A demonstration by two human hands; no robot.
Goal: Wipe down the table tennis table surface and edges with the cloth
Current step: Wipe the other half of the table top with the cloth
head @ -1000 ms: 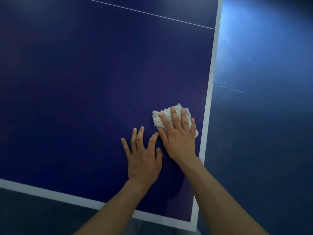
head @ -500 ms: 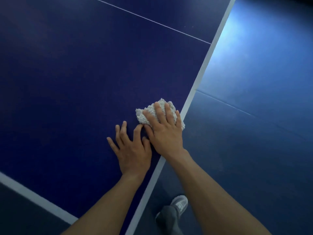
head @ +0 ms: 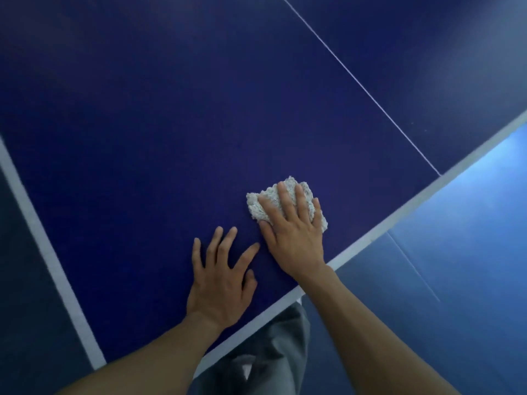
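A dark blue table tennis table (head: 176, 132) fills most of the view, with white border lines and a thin white centre line. A folded pale grey cloth (head: 266, 202) lies on it close to the white right-hand edge line. My right hand (head: 293, 235) presses flat on the cloth with straight, spread fingers. My left hand (head: 221, 277) lies flat on the bare table just left of it, fingers spread, holding nothing.
The white edge line (head: 405, 208) runs diagonally from lower middle to upper right; another white edge line (head: 48, 258) runs down the left. Blue floor (head: 462, 266) lies beyond the right edge. My grey trouser leg (head: 268, 349) shows below the table edge.
The view has swung, so the table edges now run diagonally. Both hands and the cloth keep their places relative to each other near the edge line. My leg now shows under the edge.
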